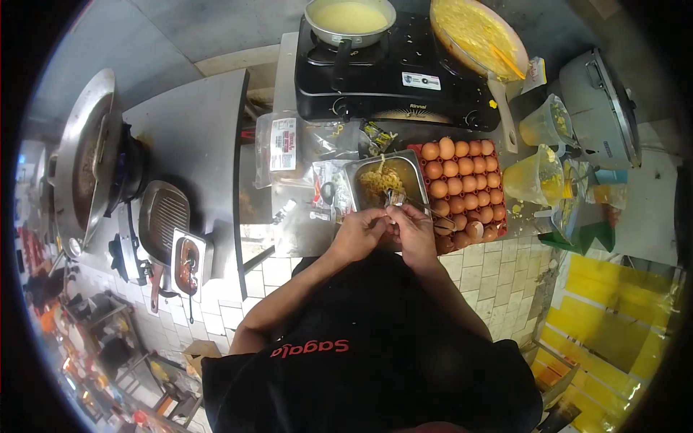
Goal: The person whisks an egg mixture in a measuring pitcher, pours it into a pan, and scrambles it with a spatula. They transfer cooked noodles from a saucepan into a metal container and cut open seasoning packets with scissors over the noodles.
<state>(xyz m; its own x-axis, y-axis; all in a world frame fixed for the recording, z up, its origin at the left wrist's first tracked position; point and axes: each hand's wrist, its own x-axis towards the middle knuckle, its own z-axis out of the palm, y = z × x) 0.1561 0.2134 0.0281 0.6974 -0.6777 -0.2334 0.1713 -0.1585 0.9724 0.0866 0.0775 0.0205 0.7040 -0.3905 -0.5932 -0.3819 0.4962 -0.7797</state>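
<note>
My left hand (359,237) and my right hand (416,232) meet at the near edge of a steel food pan (416,169). Fingertips of both hands are pinched on a small shiny sachet (395,197), partly hidden by the fingers. Pale yellow noodle-like pieces (381,180) lie inside the pan. Right of it, close to my right hand, stands a red tray (503,229) of brown eggs (465,167). A cracked eggshell (474,229) rests near the tray's front. Scissors (328,193) and torn wrappers (325,173) are left of the pan.
Behind sits a black two-burner stove (368,97) with a saucepan of pale yellow liquid (351,17) and a frying pan of yellow food (476,36), its handle reaching toward me. Plastic jugs (530,177) stand at right. A wok (86,151) and grill pan (162,216) are at left.
</note>
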